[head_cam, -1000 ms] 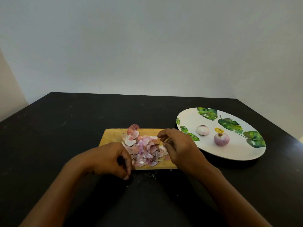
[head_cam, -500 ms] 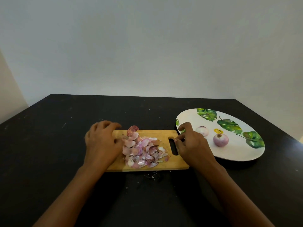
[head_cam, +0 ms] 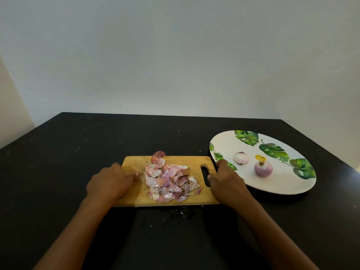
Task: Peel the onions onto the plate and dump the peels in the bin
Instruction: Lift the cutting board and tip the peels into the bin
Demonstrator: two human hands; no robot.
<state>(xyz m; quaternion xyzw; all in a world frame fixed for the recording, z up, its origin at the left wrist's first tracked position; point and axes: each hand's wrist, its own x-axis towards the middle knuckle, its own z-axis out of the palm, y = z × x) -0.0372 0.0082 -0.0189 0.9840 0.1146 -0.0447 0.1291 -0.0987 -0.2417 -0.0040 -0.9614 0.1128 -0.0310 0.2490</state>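
On the black counter [head_cam: 78, 152], the left hand [head_cam: 109, 184] clasps the left end of the wooden cutting board [head_cam: 134, 162], thumb on top. Onion peels [head_cam: 169, 180] lie heaped mid-board. The right hand [head_cam: 226, 182] grips the handle end beside the slot. Two peeled onions [head_cam: 263, 168] sit on the leaf-print plate [head_cam: 224, 141]. Peeling looks done. Dumping comes next: lift the board level, though no bin shows.

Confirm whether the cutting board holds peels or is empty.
Holds peels: pink onion peels lie piled mid cutting board, between left hand and right hand.
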